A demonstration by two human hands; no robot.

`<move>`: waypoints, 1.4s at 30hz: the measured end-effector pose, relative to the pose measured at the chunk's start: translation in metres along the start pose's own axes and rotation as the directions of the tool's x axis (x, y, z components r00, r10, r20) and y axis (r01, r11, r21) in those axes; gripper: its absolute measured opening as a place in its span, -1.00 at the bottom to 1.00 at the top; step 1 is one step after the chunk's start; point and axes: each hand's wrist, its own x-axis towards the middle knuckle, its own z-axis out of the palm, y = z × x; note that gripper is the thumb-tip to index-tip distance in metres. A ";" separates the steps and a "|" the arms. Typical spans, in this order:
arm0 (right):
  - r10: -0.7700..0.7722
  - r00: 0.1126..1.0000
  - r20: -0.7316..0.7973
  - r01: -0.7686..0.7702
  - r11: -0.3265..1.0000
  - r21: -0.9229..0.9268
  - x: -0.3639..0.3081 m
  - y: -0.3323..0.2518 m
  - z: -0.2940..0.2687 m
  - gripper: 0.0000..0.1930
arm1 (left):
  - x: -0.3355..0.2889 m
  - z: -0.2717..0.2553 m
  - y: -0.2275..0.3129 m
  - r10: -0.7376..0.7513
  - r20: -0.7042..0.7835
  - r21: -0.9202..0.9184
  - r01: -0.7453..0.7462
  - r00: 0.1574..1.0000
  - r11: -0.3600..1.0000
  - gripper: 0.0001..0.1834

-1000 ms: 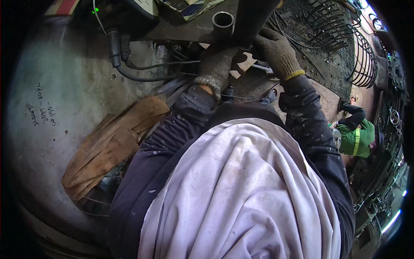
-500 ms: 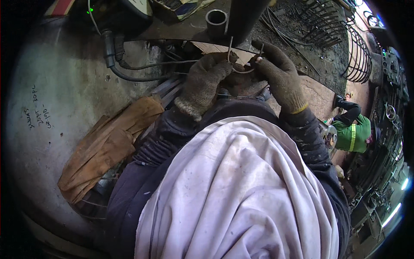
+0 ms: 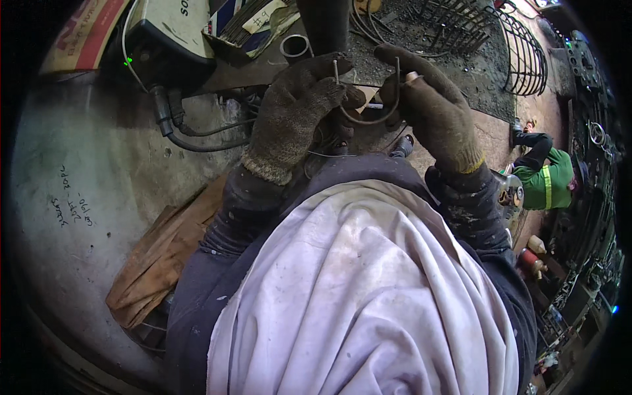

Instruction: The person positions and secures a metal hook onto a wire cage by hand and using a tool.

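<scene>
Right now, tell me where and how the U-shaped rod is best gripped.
Grip the U-shaped rod probably best by its two legs, left hand coming from the left, right hand from the right: its open end points toward the picture's top, putting one leg on each hand's side.

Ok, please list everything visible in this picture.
U-shaped rod: 1, grey, between hands
short pipe: 1, grey, behind left hand
upright column: 1, dark, top centre
table: 1, dark, top
curved bars: several, dark, on table
bar cage: 1, black, upper right
machine: 1, cream and black, upper left
carton: 1, red and tan, top left
packet: 1, blue and white, beside machine
cables: several, dark, below machine
bunched cloth: 1, brown, lower left
panel: 1, grey, left
co-worker: 1, green top, right
clutter: uncountable, dark, right edge
draped cloth: 1, whitish, lower centre
left hand: 1, brown glove, on rod
right hand: 1, brown glove, on rod
sleeves: 2, dark, below hands
</scene>
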 end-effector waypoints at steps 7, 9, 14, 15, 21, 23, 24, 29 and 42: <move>-0.114 0.993 0.023 0.106 0.966 0.235 -0.005 0.010 -0.017 -0.40 | 0.000 0.009 0.001 0.039 0.032 -0.190 -0.032 0.999 0.981 -0.61; -0.092 0.989 0.117 0.053 0.952 0.301 -0.005 0.007 -0.022 -0.45 | -0.001 0.011 0.004 0.030 0.031 -0.170 -0.024 0.999 0.985 -0.61; -0.023 1.000 -0.009 0.024 0.988 0.152 -0.015 -0.003 -0.013 -0.51 | -0.004 0.014 0.007 0.000 0.029 -0.157 0.005 1.000 0.988 -0.63; -0.010 1.000 -0.022 0.012 0.991 0.136 -0.016 -0.004 -0.012 -0.52 | -0.004 0.013 0.004 0.020 0.027 -0.174 -0.015 0.999 0.985 -0.64; 0.015 0.999 -0.049 -0.005 0.982 0.188 -0.019 0.001 -0.013 -0.50 | -0.005 0.013 0.000 -0.002 0.030 -0.185 0.007 1.000 0.983 -0.59; 0.009 0.999 -0.037 -0.005 0.992 0.124 -0.018 -0.001 -0.013 -0.50 | -0.006 0.013 -0.002 -0.012 0.040 -0.177 0.019 0.999 0.984 -0.57; 0.003 1.000 -0.025 -0.001 0.998 0.058 -0.018 -0.001 -0.013 -0.49 | -0.006 0.013 -0.003 -0.002 0.042 -0.170 0.009 0.999 0.985 -0.55; -0.161 0.987 0.027 0.162 0.987 -0.024 -0.018 0.007 -0.014 -0.46 | -0.004 0.014 -0.011 0.004 0.024 -0.327 0.004 1.000 0.945 -0.55; -0.071 0.991 -0.111 -0.001 0.838 -0.545 -0.016 0.001 -0.021 -0.71 | -0.021 0.004 -0.019 -0.300 0.260 -0.052 0.323 0.918 0.945 -0.63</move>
